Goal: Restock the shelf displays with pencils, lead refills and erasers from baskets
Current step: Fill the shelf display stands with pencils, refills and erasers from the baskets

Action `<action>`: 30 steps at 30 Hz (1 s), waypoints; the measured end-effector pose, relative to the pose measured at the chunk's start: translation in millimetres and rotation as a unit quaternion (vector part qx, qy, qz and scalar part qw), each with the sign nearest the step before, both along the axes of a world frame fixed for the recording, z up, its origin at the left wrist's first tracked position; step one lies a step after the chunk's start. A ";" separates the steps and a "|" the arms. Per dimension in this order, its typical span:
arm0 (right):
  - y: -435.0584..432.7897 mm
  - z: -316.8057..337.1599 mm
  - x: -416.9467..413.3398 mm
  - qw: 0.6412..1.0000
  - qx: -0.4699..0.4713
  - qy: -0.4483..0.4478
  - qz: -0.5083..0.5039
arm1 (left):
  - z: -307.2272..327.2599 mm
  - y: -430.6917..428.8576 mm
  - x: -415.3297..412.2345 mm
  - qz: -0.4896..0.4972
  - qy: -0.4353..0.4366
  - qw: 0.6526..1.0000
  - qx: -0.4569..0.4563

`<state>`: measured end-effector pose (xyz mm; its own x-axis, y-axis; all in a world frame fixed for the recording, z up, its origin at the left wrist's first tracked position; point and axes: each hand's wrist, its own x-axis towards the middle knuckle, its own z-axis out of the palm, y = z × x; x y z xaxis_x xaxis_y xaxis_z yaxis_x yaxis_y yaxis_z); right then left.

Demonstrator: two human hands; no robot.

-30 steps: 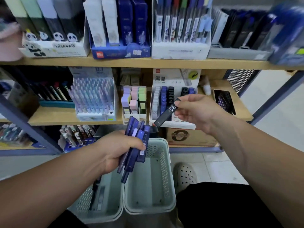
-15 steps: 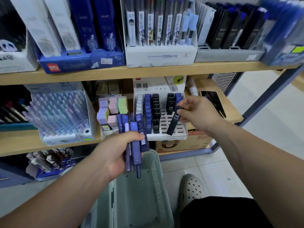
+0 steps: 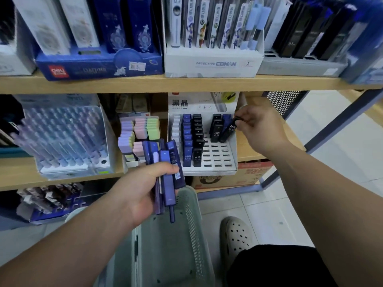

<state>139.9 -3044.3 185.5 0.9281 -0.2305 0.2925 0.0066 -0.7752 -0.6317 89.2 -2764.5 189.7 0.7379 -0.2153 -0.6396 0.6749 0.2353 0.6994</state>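
Note:
My right hand (image 3: pixel 257 127) pinches the top of a black HB 0.5 lead refill case (image 3: pixel 229 131) and holds it in the right-hand rows of the white slotted lead display (image 3: pixel 215 160) on the middle shelf. That display carries columns of white, blue and black cases, with bare slots at its front right. My left hand (image 3: pixel 143 189) grips a bundle of several blue and purple lead cases (image 3: pixel 165 172) in front of the display, above a pale green basket (image 3: pixel 186 235).
Pastel eraser stacks (image 3: pixel 141 131) stand left of the lead display, and a clear rack of purple pencils (image 3: pixel 62 137) sits further left. The upper shelf (image 3: pixel 186 83) holds boxed pens. A perforated shoe (image 3: pixel 236 235) rests on the tiled floor beside the basket.
My right hand has carried the black lead case up and right into the display's right rows. My head has moved closer to the shelf; my left hand still holds its bundle.

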 end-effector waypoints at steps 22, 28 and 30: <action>16.2 -12.5 7.5 0.987 -0.138 0.027 0.079 | 2.9 3.8 -0.9 -0.017 0.000 1.000 0.003; 15.8 -12.6 8.2 0.990 -0.131 0.022 0.043 | 1.6 2.5 -0.9 -0.026 -0.002 1.000 -0.002; 19.5 -8.2 8.8 0.990 -0.141 -0.005 0.026 | 1.1 2.1 -0.8 -0.026 -0.003 1.000 -0.004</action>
